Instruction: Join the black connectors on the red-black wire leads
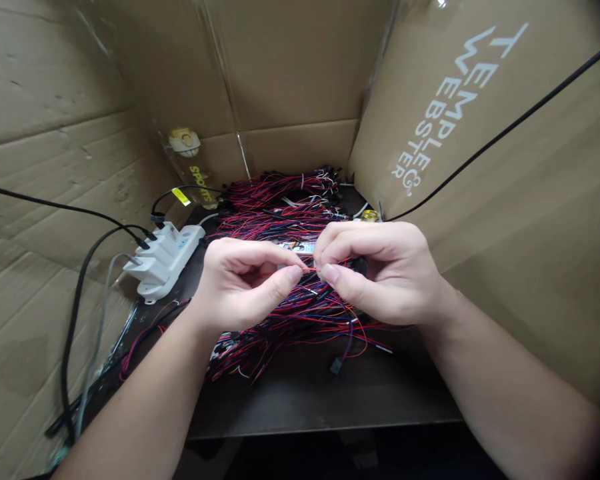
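Note:
My left hand (247,283) pinches a thin red wire (310,270) between thumb and forefinger. Almost touching it, my right hand (380,273) grips the same stretch of wire, or one meeting it, with thumb and fingertips; whether it is one wire or two ends, I cannot tell. Both hands are held above a heap of red, black and blue wires (270,333) on the dark table (300,407). Below my right hand a small dark connector (336,365) hangs at the end of purple and red wires. Behind my fingertips a small printed object (297,247) is partly hidden.
A white power strip (173,263) with plugs and cables stands at the left. More wire bundles (285,193) lie at the back. Cardboard walls (300,67) enclose the table, and a clear bottle (195,167) stands in the back left corner. A black cable (505,130) crosses the right wall.

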Action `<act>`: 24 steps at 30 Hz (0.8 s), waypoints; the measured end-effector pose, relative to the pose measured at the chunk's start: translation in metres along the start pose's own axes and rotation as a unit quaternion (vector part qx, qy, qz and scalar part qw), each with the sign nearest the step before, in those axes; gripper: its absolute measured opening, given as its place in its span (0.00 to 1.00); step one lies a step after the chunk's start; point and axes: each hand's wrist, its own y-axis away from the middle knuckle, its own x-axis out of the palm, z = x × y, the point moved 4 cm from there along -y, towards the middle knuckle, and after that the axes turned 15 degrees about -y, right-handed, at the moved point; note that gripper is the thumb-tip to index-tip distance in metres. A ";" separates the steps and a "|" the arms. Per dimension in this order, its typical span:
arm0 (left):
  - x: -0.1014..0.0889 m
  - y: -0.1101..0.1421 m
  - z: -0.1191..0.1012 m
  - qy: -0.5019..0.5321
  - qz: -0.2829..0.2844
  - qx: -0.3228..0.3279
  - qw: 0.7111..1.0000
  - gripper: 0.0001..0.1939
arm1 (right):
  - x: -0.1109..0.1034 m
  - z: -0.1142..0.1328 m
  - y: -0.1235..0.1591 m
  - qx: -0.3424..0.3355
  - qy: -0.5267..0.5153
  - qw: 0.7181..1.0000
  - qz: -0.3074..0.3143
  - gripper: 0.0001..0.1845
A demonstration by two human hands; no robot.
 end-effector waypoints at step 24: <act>0.001 0.000 -0.004 -0.028 -0.014 0.088 0.996 0.03 | -0.001 -0.003 -0.001 0.002 -0.029 1.000 -0.006 0.08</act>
